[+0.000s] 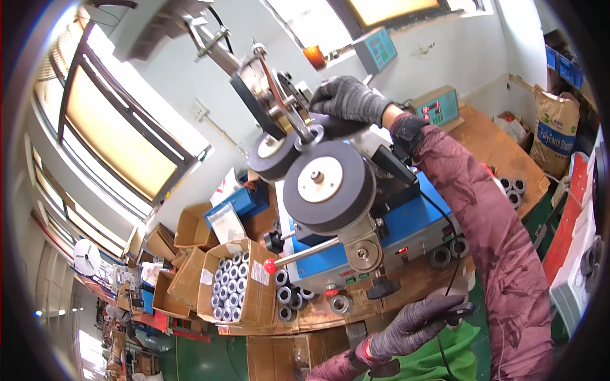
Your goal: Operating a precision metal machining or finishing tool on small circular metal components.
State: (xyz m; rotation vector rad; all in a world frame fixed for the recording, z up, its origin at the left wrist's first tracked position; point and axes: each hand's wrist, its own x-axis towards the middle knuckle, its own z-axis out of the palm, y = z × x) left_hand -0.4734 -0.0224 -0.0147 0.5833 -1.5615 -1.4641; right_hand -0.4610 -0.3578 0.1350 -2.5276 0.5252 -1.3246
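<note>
Two gloved hands work: our right hand [348, 98] grips what seems a dark ring atop the grey rubber wheels [328, 185]; our left hand [413, 324] clasps a black handle at the bench [406, 286]; press steadily.

I am in a small factory workshop. On my wooden workbench [489, 143] stands a blue winding machine [356, 235] with two grey rubber wheels [327, 184]. Grey ring parts [286, 295] lie along the bench's front edge. Open cardboard boxes [232, 279] of the same rings stand at its left end. Digital controller boxes [437, 105] sit at the far edge. Green painted floor [203, 359] below, big windows [114, 136] left.
</note>
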